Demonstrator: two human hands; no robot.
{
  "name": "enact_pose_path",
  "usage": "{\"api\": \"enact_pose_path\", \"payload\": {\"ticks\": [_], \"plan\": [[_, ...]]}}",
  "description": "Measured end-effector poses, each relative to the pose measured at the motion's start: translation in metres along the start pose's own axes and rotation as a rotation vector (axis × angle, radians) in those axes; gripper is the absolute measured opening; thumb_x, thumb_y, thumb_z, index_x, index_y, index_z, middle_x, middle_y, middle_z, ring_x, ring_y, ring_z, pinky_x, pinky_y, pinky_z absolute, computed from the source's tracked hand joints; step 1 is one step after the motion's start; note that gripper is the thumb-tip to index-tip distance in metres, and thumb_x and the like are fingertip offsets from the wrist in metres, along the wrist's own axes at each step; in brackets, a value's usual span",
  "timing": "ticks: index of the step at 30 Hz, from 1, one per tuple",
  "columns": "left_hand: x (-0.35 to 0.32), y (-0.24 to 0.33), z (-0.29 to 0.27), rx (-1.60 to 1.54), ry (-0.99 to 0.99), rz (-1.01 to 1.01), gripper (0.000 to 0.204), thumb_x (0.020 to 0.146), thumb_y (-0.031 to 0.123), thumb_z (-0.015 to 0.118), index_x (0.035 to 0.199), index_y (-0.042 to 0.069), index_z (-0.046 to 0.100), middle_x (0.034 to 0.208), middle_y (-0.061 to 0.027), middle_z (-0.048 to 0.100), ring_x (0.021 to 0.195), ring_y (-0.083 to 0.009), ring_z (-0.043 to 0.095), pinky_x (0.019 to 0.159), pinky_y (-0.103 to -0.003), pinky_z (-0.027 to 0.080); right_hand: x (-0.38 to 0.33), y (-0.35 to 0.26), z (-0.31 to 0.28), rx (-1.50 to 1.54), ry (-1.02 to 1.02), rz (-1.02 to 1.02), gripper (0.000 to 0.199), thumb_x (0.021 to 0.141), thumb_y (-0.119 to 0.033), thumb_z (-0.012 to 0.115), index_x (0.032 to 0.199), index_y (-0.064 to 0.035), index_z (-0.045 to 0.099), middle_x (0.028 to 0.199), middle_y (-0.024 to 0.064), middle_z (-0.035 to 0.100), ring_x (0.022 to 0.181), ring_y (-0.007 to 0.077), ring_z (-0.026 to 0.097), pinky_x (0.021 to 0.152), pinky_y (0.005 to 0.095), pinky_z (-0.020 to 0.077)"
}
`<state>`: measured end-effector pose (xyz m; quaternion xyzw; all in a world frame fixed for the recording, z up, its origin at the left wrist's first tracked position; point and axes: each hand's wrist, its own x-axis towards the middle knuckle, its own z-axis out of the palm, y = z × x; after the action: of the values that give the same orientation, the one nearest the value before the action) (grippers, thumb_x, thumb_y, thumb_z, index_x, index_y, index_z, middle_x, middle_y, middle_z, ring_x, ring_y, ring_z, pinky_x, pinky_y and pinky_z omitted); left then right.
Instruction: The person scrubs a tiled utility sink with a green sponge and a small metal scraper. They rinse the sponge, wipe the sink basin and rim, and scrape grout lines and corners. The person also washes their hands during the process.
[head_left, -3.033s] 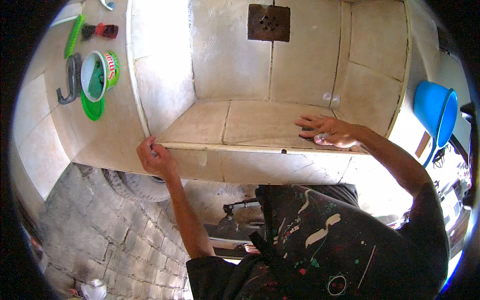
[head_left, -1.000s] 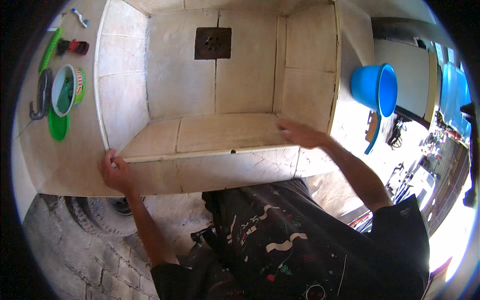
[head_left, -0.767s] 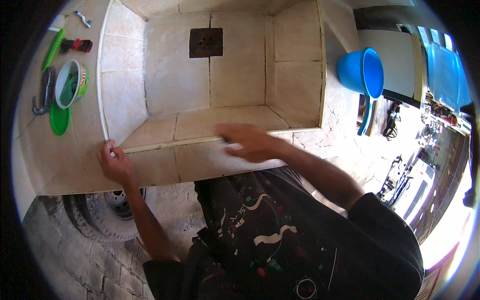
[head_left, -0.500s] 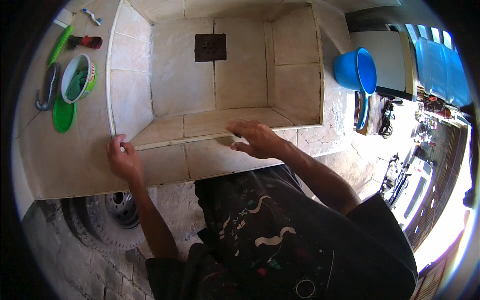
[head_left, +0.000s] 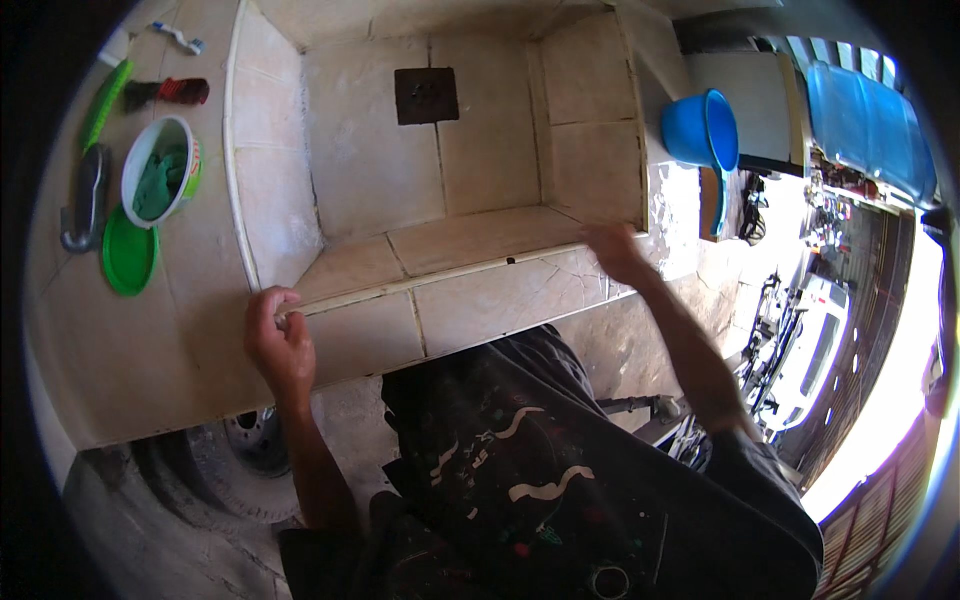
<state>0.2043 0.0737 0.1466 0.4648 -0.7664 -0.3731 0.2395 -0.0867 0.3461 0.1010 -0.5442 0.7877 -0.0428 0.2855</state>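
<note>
A tiled basin (head_left: 375, 180) with a pale trim along its rim lies before me. My left hand (head_left: 280, 345) is at the near left corner of the rim, its fingers curled in. A bit of something pale shows by the fingertips; I cannot make out whether it is held or part of the rim. My right hand (head_left: 617, 255) is at the front rim by the near right corner, smeared by motion, so its fingers do not show clearly. A dark square drain cover (head_left: 427, 96) is set in the basin floor. One small dark spot marks the front rim between my hands.
On the left ledge are a white-and-green tub (head_left: 185, 170) with green cloth-like stuff, a green lid (head_left: 130, 252), a grey-handled brush (head_left: 90, 190), a green brush (head_left: 104, 105), a red-and-black brush (head_left: 180, 91) and a toothbrush (head_left: 180, 38). A blue dipper (head_left: 690, 130) stands right; a wheel (head_left: 255, 440) lies below.
My right hand has slid right along the front rim to near the right corner. My left hand stays at the left corner. The view has shifted and tilted slightly.
</note>
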Motion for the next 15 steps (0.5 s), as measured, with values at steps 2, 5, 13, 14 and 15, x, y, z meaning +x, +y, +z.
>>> {"api": "enact_pose_path", "payload": {"ticks": [2, 5, 13, 14, 15], "plan": [[0.017, 0.005, 0.009, -0.095, -0.271, 0.120, 0.021, 0.069, -0.007, 0.048, 0.086, 0.002, 0.056, 0.087, -0.0144, 0.056, 0.082, -0.0294, 0.057, 0.072, -0.035, 0.045, 0.008, -0.025, 0.013, -0.164, 0.063, -0.078, 0.031, 0.085, -0.005, 0.041, 0.107, -0.0069, 0.062, 0.102, 0.0191, 0.063, 0.100, 0.0300, 0.058, 0.088, 0.0426, 0.0442], [0.040, 0.001, 0.046, -0.118, -0.717, 0.013, 0.021, 0.074, 0.002, 0.048, 0.095, 0.000, 0.053, 0.101, -0.0156, 0.052, 0.095, -0.0283, 0.053, 0.081, -0.035, 0.043, 0.013, -0.036, 0.001, 0.367, 0.129, -0.123, 0.030, 0.085, -0.005, 0.040, 0.105, -0.0057, 0.063, 0.103, 0.0159, 0.063, 0.098, 0.0309, 0.058, 0.087, 0.0440, 0.0437], [0.031, 0.009, 0.177, -0.002, -1.532, 0.106, 0.054, 0.093, 0.037, 0.043, 0.132, 0.000, 0.033, 0.133, -0.0206, 0.039, 0.123, -0.0282, 0.040, 0.100, -0.038, 0.033, -0.072, 0.050, -0.077, 0.462, 0.466, 0.490, 0.034, 0.094, -0.030, 0.045, 0.110, -0.0050, 0.063, 0.107, 0.0125, 0.064, 0.096, 0.0244, 0.062, 0.088, 0.0353, 0.0447], [0.022, 0.022, 0.199, -0.169, -1.603, 0.158, 0.065, 0.093, 0.047, 0.039, 0.137, 0.001, 0.028, 0.141, -0.0213, 0.031, 0.130, -0.0283, 0.032, 0.105, -0.038, 0.028, -0.087, 0.050, -0.077, 0.716, 0.722, 0.427, 0.037, 0.094, -0.031, 0.044, 0.112, -0.0031, 0.061, 0.110, 0.0123, 0.063, 0.099, 0.0243, 0.061, 0.089, 0.0354, 0.0443], [0.012, 0.040, 0.229, -0.148, -1.635, 0.286, 0.071, 0.092, 0.053, 0.034, 0.140, 0.002, 0.021, 0.145, -0.0202, 0.022, 0.134, -0.0275, 0.023, 0.108, -0.037, 0.022, -0.099, 0.048, -0.072, 0.814, 0.791, 0.491, 0.041, 0.094, -0.032, 0.044, 0.113, 0.0016, 0.059, 0.109, 0.0137, 0.063, 0.099, 0.0249, 0.060, 0.090, 0.0356, 0.0434]]}}
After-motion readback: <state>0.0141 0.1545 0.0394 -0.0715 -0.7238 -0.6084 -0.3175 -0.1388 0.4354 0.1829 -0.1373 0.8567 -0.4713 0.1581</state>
